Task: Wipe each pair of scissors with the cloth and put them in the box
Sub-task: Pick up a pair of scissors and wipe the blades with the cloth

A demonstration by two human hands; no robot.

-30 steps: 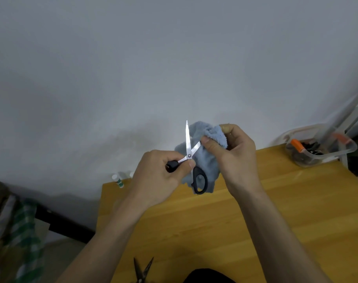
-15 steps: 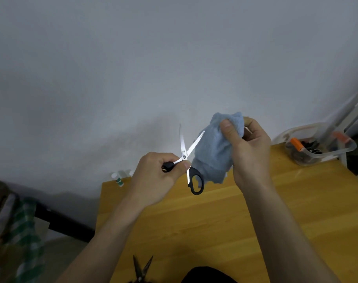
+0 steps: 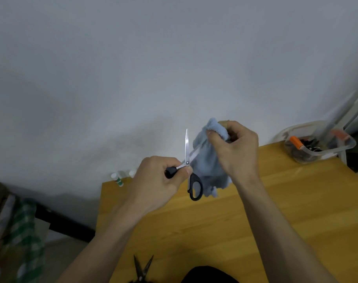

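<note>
With the left hand [image 3: 159,178] gripping one black handle of the open steel scissors [image 3: 189,166] above the wooden counter [image 3: 296,211], draw the light-blue cloth [image 3: 209,160], pinched in the right hand [image 3: 235,148], along the covered blade from pivot to tip, fingers behind the edge.

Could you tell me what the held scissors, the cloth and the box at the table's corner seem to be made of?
Scissors: blades look like polished steel, bright and reflective; handles look like matte black plastic.
Cloth: soft, fluffy light-blue fabric, perhaps microfibre; it drapes and bunches in the right hand.
Box: apparently clear plastic, since its contents show through the walls.
</note>
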